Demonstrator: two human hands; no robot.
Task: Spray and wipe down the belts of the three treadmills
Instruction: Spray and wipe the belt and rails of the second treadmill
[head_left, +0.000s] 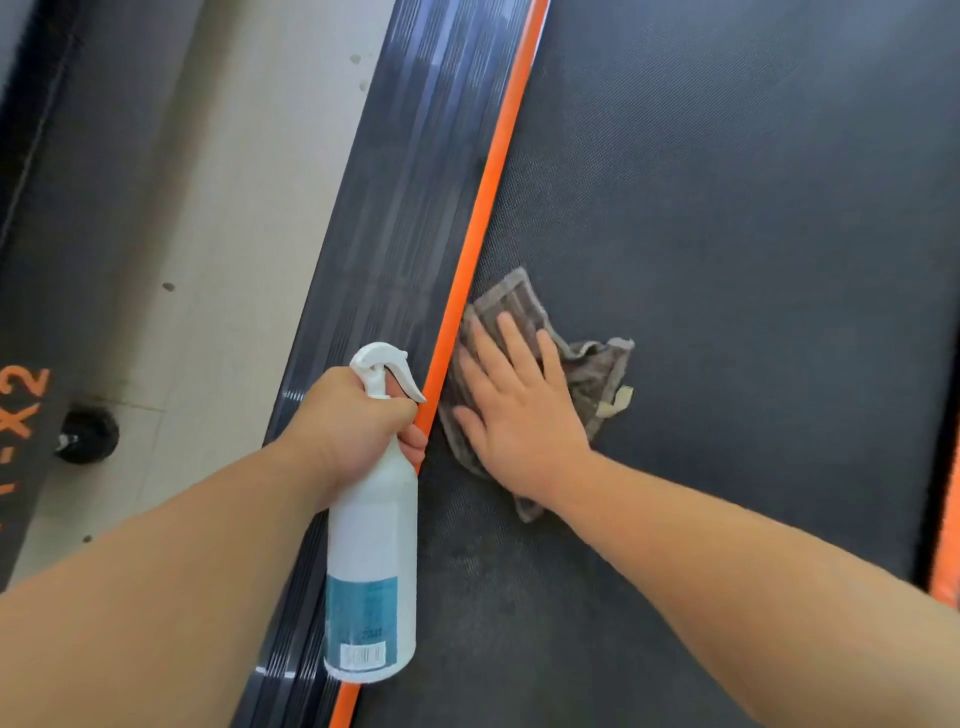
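Close to the body, the spray bottle (374, 545) hung over the side rail (405, 208), the left hand (358, 421) gripping its neck, fingers clenched beneath the trigger head, nozzle turned toward the belt (727, 208), probably kept ready for another squirt. Just beyond, the right hand (514, 410) lay flat with fingers straight and spread, pressing a crumpled brown cloth (592, 369) onto the belt's left edge, right beside the orange strip (498, 171); an open palm likely spread pressure over more fabric. Most of the belt stretched away ahead and rightward. The raised strip and rail bounded the cloth's leftward sweep. Farther left lay pale floor (234, 182), a small black wheel (88, 434) and a neighbouring treadmill (31, 260).
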